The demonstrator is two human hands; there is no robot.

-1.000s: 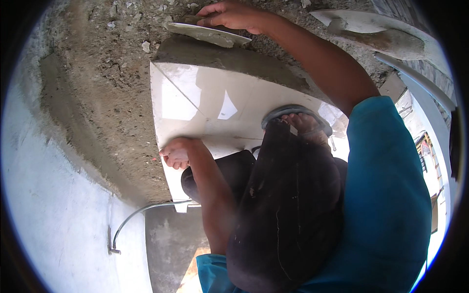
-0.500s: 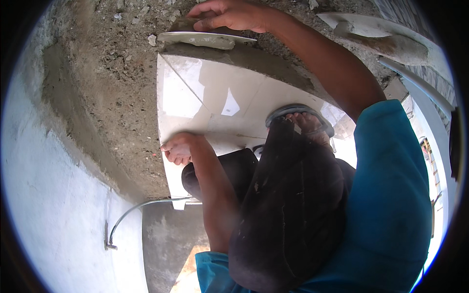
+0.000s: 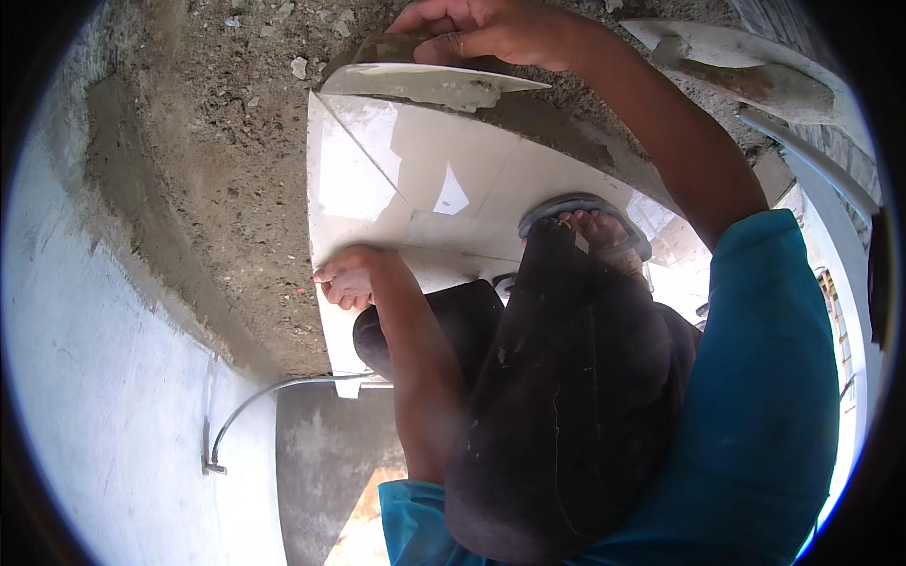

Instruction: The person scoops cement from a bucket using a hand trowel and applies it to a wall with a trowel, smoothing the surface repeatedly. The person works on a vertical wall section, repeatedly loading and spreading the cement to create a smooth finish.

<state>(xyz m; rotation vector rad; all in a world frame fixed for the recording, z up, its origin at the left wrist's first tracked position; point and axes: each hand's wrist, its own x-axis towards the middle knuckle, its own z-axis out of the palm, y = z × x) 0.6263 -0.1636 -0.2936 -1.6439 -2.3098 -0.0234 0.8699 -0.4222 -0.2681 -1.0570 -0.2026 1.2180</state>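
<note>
My right hand (image 3: 486, 36) is closed around a trowel (image 3: 406, 74), whose blade carries grey mortar (image 3: 462, 92) and is tilted at the far edge of the pale tiles (image 3: 491, 165). My left hand (image 3: 351, 275) rests at their left edge with bent fingers; I cannot tell if it grips. These tiles appear already laid, with a mortar strip (image 3: 571, 135) along them; the rough ground (image 3: 222, 198) seems not yet done.

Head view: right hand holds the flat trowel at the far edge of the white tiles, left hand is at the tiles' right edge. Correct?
Not quite: the left hand is at the left edge of the white tiles, not the right. The head view shows it. The right hand does hold the flat trowel at their far edge.
</note>
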